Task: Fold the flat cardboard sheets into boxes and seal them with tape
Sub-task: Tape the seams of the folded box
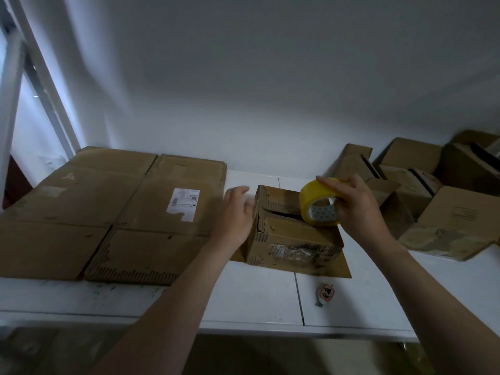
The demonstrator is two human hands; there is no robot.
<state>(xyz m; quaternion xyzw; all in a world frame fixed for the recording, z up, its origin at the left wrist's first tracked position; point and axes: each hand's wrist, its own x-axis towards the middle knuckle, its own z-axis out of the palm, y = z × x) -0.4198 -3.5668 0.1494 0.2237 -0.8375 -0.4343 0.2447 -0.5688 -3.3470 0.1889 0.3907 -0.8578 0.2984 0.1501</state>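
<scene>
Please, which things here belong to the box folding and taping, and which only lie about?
In the job: small box, yellow tape roll in the right hand, left hand at the box's left end, flat cardboard sheets.
Lying about: small red tag on the table, heap of boxes at the right.

A small brown cardboard box (292, 236) stands near the middle of the white surface (257, 296). Its worn top flaps are folded inward with a dark gap between them, and old clear tape crosses its near side. A yellow tape roll (311, 196) stands on edge on the box's top right. Large flattened cardboard sheets (108, 212) lie overlapping across the surface's left half. Folded boxes (433, 190) crowd the far right corner.
</scene>
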